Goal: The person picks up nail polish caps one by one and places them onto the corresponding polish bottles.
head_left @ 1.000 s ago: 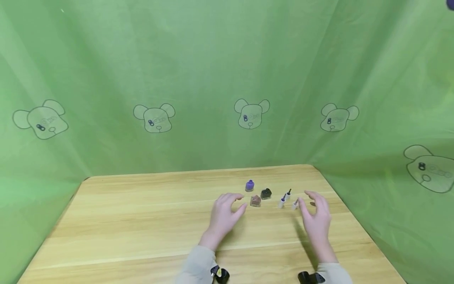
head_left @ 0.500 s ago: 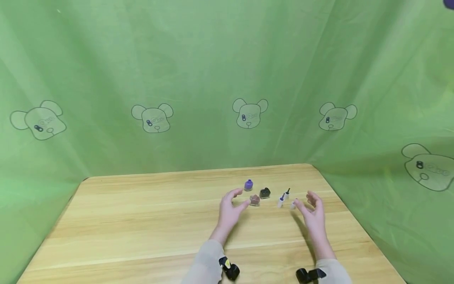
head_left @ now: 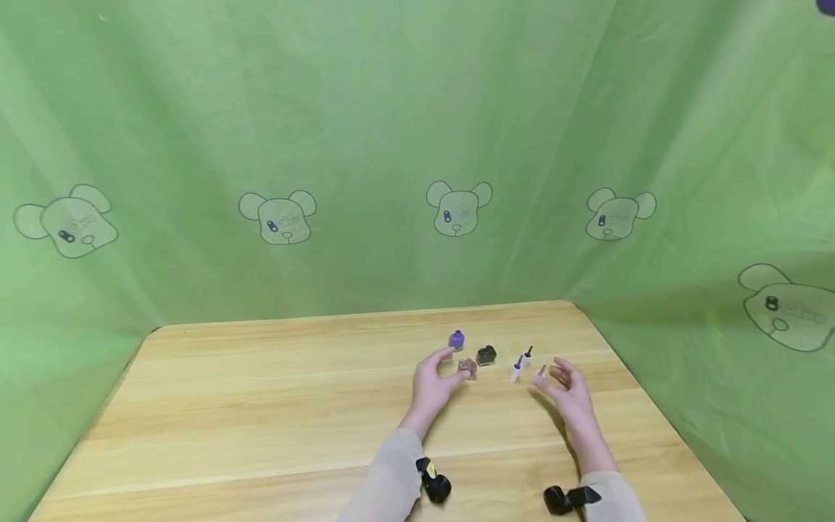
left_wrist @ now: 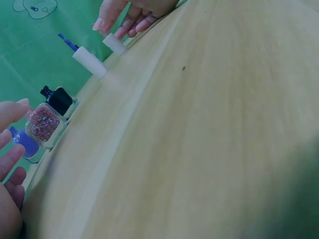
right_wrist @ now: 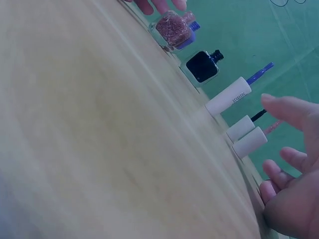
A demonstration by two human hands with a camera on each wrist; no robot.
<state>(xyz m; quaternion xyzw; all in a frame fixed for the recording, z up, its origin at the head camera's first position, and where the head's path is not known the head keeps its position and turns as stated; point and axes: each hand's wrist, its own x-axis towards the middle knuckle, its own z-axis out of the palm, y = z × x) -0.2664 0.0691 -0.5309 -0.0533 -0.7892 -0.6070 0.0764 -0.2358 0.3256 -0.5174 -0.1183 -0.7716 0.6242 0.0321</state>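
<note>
While left hand (head_left: 432, 386) and right hand (head_left: 571, 397) show a spread grip, the lower-centre glitter bottle (head_left: 467, 365) looks light, fragile: pinch its sides.

Glassy glitter bottle (left_wrist: 44, 123); smooth plastic caps (right_wrist: 229, 98); wood-grain tabletop (head_left: 261, 406); cloth backdrop (head_left: 359, 109).

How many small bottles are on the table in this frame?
3: the pink glitter bottle by the left hand, the black bottle to its right and slightly farther back, and the purple bottle farthest back.
</note>
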